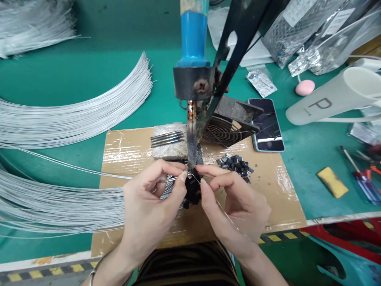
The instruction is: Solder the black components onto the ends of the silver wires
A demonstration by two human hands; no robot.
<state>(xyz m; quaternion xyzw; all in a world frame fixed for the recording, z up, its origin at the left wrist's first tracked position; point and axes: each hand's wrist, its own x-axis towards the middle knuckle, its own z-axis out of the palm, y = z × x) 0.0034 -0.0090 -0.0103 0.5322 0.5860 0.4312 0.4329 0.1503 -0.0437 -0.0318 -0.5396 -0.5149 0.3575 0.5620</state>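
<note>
A blue-handled soldering iron [194, 39] hangs upright in a black bracket, its metal tip [192, 147] pointing down between my hands. My left hand [154, 202] is closed in a pinch just left of the tip, on the end of a thin white wire [89, 170] that trails in from the left. Any small part at that end is hidden by the fingers. Right of the tip, my right hand [235, 202] pinches a thin silvery solder wire [228, 217], which runs back across the palm. Under the fingertips lie small black pieces [193, 192], partly covered.
A cardboard sheet [279, 198] carries a pile of small black pieces [235, 165], a black fan [229, 127] and a pale block [166, 153]. White wire bundles [74, 123] spread leftward. Rightward are a phone [268, 123], cup [324, 97] and yellow sponge [332, 182].
</note>
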